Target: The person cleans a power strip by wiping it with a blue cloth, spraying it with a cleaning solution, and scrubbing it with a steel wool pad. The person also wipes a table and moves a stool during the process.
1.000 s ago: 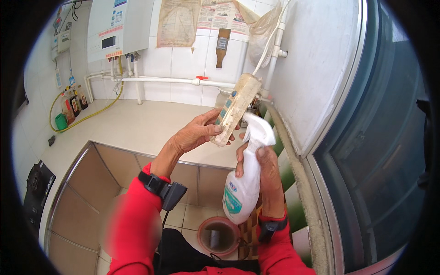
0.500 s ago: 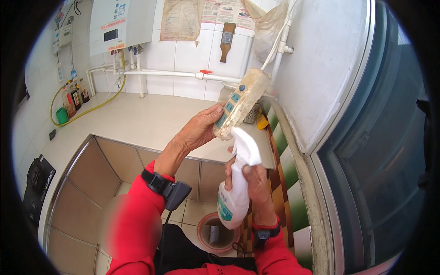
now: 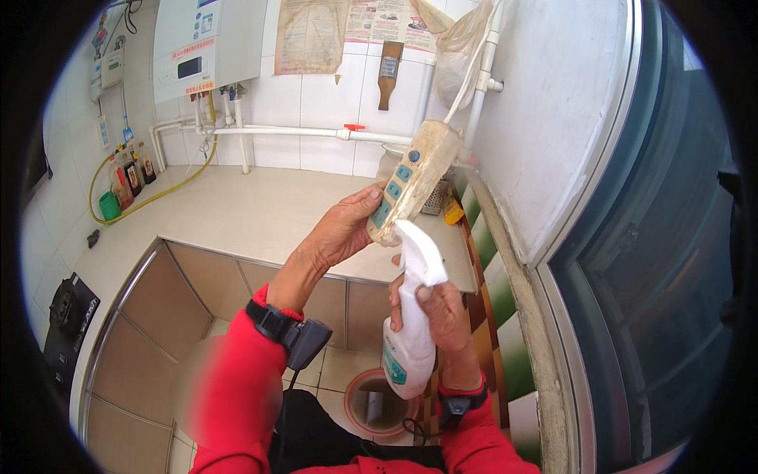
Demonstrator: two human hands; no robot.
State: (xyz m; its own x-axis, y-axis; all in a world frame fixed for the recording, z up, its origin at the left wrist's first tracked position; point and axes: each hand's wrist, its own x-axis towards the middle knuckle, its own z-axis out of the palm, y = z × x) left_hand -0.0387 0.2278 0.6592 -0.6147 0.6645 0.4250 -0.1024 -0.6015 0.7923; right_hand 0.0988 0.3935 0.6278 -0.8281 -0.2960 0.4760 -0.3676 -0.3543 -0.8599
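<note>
My left hand point(image 3: 341, 233) grips the lower end of a dirty cream power strip point(image 3: 416, 180) with teal switches, held up and tilted, its cord running up toward the wall. My right hand point(image 3: 440, 316) is wrapped around the neck of a white spray bottle point(image 3: 410, 332), upright, with its white nozzle head just under the strip's lower end. Both arms wear red sleeves with dark wrist bands.
A beige L-shaped counter point(image 3: 237, 213) runs along the tiled wall, with small bottles and a green cup point(image 3: 109, 205) at its far left. White pipes point(image 3: 300, 133) and a white wall heater point(image 3: 207, 43) sit above. A round reddish bin point(image 3: 380, 401) stands on the floor below. A window frame point(image 3: 600, 237) is at right.
The spray bottle has come lower and its nozzle now sits right under the power strip. The strip and my left hand stay raised in about the same place.
</note>
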